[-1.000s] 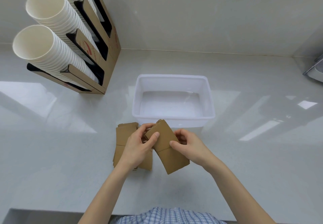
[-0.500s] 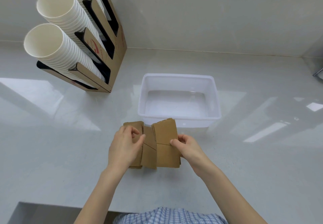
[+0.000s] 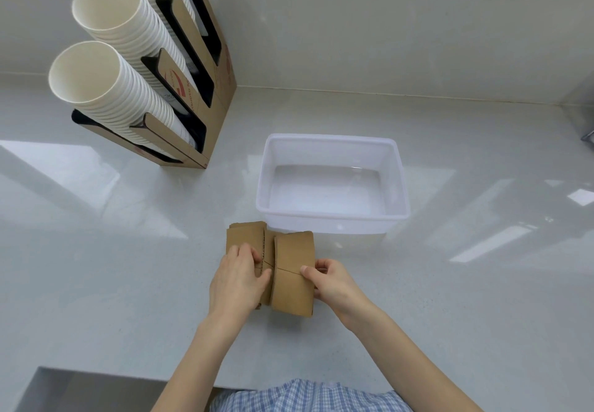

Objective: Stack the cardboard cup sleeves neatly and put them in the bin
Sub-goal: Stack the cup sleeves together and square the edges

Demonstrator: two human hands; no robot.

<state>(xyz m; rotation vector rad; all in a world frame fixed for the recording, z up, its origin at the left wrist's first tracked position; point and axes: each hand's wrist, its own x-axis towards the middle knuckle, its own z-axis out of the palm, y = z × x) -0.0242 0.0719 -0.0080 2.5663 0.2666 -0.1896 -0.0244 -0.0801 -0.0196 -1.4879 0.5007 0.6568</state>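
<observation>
Several flat brown cardboard cup sleeves (image 3: 291, 270) lie overlapped on the white counter, just in front of the bin's near left corner. My left hand (image 3: 236, 279) presses down on the left part of the pile. My right hand (image 3: 332, 279) pinches the right edge of the top sleeves, thumb on top. The sleeves are fanned sideways, with the rightmost ones lying over the others. The clear plastic bin (image 3: 334, 218) stands beyond them with nothing inside.
A cardboard cup dispenser (image 3: 205, 96) with long rows of white paper cups (image 3: 106, 74) leans at the back left. The wall runs behind the bin. The counter's front edge (image 3: 128, 379) is near my body.
The tilted sleeve in my right hand has been turned straight and laid against the pile. Both hands have closed in on the sleeves from either side.
</observation>
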